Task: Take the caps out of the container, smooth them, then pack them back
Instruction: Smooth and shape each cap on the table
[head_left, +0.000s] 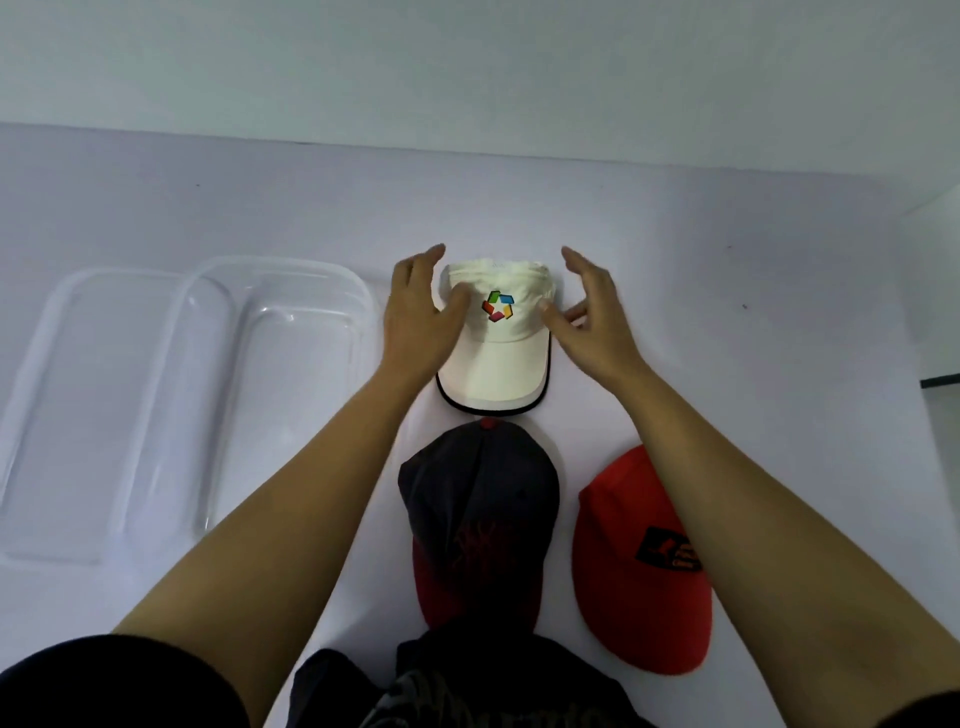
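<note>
White counter (675, 270) under a pale wall. At frame centre lies a cream cap (496, 353), brim toward the viewer. Left hand (418, 317) spread, thumb resting on the crown. Right hand (592, 322) loosely spread, fingertips at the crown's side; neither clenched. Clear container (280, 312) at left, empty. Navy-and-red cap (478, 514) and red cap (631, 577) lower centre.

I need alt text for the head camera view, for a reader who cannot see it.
Two bare hands, left hand and right hand, flank a cream cap on a white table. Nearer lie a dark navy cap and a red cap; a clear empty container sits left.
</note>
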